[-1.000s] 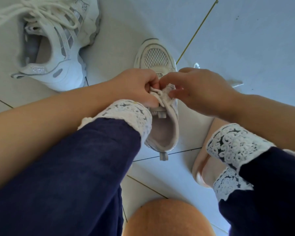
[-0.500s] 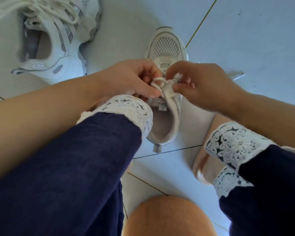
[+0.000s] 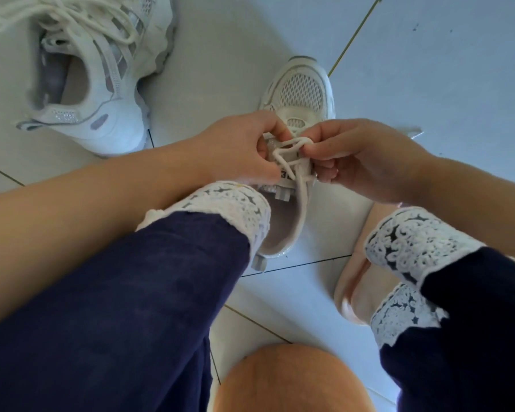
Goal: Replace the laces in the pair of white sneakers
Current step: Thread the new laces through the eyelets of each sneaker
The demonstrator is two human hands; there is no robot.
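A white mesh-toed sneaker (image 3: 301, 90) stands on the tiled floor between my legs, toe pointing away. My left hand (image 3: 238, 150) and my right hand (image 3: 360, 159) meet over its tongue, each pinching part of the white lace (image 3: 292, 144), which forms loops and a crossing between my fingertips. One lace strand runs down along the shoe's opening. The second white sneaker (image 3: 101, 84) lies at the upper left, its thick laces loose and spilling off the frame's edge.
My knees in dark blue trousers with white lace cuffs (image 3: 226, 206) fill the lower frame. A pale pink slipper (image 3: 354, 289) is on my right foot. An orange rounded object (image 3: 292, 382) sits at the bottom centre. White floor tiles (image 3: 428, 69) spread to the right.
The view has shifted so the sneaker shows more of its toe. My hands have drawn slightly apart, and the lace loops between my fingertips are now plainly visible.
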